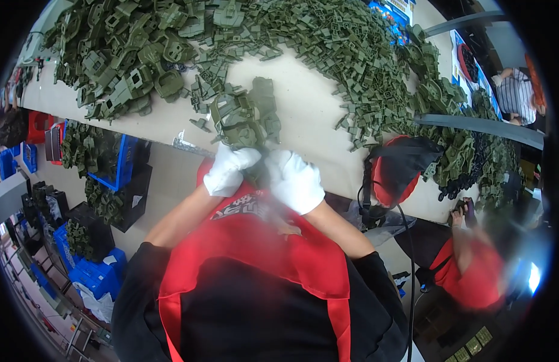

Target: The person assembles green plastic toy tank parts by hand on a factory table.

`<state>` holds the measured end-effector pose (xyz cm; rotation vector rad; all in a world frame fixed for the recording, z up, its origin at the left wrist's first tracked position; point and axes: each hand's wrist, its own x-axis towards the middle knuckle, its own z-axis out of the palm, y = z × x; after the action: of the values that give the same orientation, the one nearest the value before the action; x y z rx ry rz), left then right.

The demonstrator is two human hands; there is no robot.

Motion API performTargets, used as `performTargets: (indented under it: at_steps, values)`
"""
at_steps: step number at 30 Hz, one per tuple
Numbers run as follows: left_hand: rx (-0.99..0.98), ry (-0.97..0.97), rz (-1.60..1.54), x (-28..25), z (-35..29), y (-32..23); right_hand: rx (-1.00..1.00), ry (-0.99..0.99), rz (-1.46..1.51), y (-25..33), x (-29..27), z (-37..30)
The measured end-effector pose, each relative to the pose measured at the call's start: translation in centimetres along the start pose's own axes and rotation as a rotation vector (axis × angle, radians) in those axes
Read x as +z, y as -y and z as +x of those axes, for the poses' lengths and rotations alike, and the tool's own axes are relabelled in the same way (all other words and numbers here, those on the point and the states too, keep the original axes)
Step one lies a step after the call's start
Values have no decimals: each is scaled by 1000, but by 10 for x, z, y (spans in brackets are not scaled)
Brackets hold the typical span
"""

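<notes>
Olive-green moulded piece (253,175) shows partly in the gap between the two sets of gloved fingers, close to the wearer's red apron (249,247). The left hand (231,171) has its fingers curled inward; the right hand (296,182) is blurred. I cannot tell whether either set is pinching the piece or merely resting against it, since the contact is hidden.

Good handling here, I judge, means letting the left fingers steady the piece while the right ones do the fine work, with wrists low and pressure even, because thin moulded tabs could bend or snap. Glove fabric dulls touch, so a look at the seat of each edge is worthwhile.

Just beyond the left fingers lies a larger green part (234,117), with a blurred green part (265,105) beside it; elbow room matters there. Farther out on the tabletop (300,90), big parts (129,54) are heaped ahead and left of the fingers, small parts (352,72) ahead and right, both out of the working gap
</notes>
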<state>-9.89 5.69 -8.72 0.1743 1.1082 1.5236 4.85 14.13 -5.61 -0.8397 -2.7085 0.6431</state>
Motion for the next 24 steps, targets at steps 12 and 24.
performTargets:
  at_steps: [12,24]
  values:
    - [18,-38,-316,-2,11,-33,265,164,880,-28,-34,37]
    - [117,-149,-183,-13,-3,-41,340,41,195,-91,123,116]
